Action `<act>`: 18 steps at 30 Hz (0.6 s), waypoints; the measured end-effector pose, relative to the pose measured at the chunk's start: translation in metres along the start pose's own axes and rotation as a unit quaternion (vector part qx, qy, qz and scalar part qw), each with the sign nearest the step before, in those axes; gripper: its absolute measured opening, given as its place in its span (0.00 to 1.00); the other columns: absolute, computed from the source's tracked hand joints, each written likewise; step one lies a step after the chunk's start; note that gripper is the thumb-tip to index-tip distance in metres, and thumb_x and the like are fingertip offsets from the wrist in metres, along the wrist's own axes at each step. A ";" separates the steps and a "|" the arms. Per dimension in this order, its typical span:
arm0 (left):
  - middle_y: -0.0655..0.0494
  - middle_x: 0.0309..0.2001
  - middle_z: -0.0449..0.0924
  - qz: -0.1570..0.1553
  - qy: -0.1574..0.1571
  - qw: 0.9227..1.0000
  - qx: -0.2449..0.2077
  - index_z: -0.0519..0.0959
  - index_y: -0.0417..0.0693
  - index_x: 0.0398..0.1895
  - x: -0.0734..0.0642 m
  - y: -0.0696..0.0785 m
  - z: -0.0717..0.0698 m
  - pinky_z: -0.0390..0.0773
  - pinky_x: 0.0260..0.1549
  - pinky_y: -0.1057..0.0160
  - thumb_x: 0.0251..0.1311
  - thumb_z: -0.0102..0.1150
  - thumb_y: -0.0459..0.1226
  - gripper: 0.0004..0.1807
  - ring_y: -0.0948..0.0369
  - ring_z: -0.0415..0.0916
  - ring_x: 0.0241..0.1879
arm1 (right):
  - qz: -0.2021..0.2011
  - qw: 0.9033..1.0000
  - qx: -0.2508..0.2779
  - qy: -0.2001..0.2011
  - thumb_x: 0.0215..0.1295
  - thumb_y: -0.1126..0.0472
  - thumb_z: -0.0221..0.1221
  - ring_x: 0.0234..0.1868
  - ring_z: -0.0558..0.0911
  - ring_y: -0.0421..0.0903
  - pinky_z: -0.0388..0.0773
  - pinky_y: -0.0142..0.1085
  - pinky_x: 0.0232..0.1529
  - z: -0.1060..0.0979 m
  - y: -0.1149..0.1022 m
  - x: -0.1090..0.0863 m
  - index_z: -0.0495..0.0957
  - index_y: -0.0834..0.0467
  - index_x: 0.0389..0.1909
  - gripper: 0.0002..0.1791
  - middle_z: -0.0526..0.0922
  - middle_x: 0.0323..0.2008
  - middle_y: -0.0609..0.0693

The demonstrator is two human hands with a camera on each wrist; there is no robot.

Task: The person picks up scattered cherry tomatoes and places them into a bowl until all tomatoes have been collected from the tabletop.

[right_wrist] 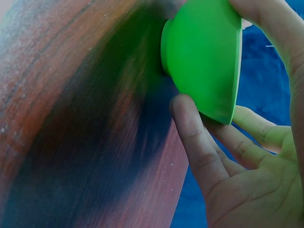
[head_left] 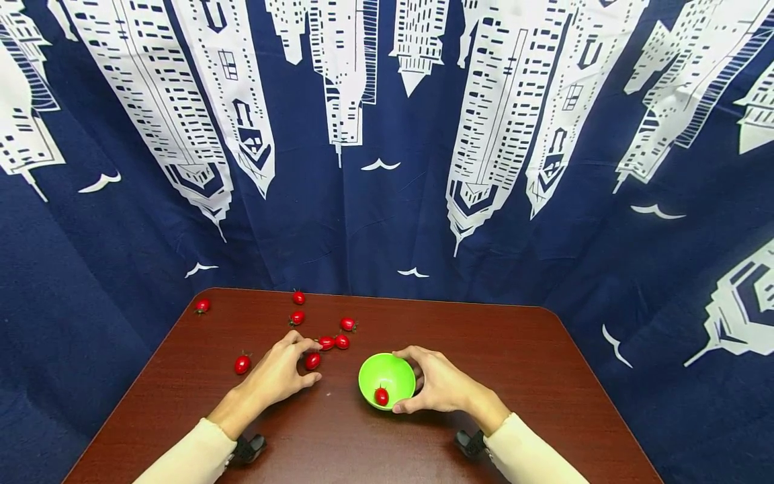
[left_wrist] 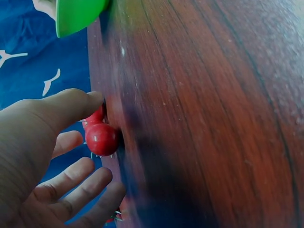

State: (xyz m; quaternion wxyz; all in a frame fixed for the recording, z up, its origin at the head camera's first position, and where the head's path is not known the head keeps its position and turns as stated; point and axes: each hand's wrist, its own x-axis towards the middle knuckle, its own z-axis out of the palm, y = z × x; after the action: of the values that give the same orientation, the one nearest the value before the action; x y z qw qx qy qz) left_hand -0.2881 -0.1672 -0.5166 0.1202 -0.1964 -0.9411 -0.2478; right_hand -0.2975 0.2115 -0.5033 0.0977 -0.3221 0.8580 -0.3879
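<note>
A green bowl point(head_left: 387, 370) stands on the table with one red cherry tomato point(head_left: 381, 396) inside. My right hand point(head_left: 444, 383) holds the bowl from its right side, the thumb at the near rim and the fingers along the far side. In the right wrist view the fingers lie against the green bowl point(right_wrist: 204, 57). My left hand point(head_left: 278, 373) reaches over the table with thumb and fingers spread around another cherry tomato point(head_left: 312, 361). The left wrist view has that tomato point(left_wrist: 102, 139) in the gap, apparently not pinched.
Just beyond the left fingertips lie two touching tomatoes point(head_left: 342, 341), with a third point(head_left: 348, 324) behind. More are scattered leftward, including one point(head_left: 242, 364) beside the left wrist and one point(head_left: 202, 306) near the table's far left corner. A dark blue printed cloth point(head_left: 387, 222) hangs behind the brown table point(head_left: 484, 336).
</note>
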 end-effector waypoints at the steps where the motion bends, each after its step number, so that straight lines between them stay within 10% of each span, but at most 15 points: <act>1: 0.53 0.49 0.85 0.000 0.000 1.000 -0.002 0.93 0.49 0.61 0.000 -0.001 0.001 0.91 0.46 0.56 0.56 0.93 0.39 0.28 0.55 0.86 0.44 | 0.000 1.000 -0.001 0.000 0.54 0.50 0.91 0.46 0.93 0.38 0.95 0.32 0.47 0.000 0.000 0.000 0.78 0.62 0.77 0.52 0.88 0.67 0.57; 18: 0.55 0.41 0.85 0.031 0.016 0.999 -0.036 0.92 0.44 0.45 0.003 0.000 0.003 0.91 0.41 0.65 0.55 0.89 0.28 0.16 0.57 0.89 0.38 | -0.002 1.000 -0.011 0.004 0.54 0.50 0.91 0.48 0.94 0.42 0.94 0.30 0.47 0.001 -0.004 -0.001 0.78 0.63 0.77 0.52 0.89 0.66 0.57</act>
State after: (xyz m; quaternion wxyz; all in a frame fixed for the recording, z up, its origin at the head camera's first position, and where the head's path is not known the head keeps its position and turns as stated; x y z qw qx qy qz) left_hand -0.2914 -0.1650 -0.5178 0.1354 -0.2261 -0.9228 -0.2810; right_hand -0.2946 0.2092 -0.5012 0.0899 -0.3230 0.8621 -0.3799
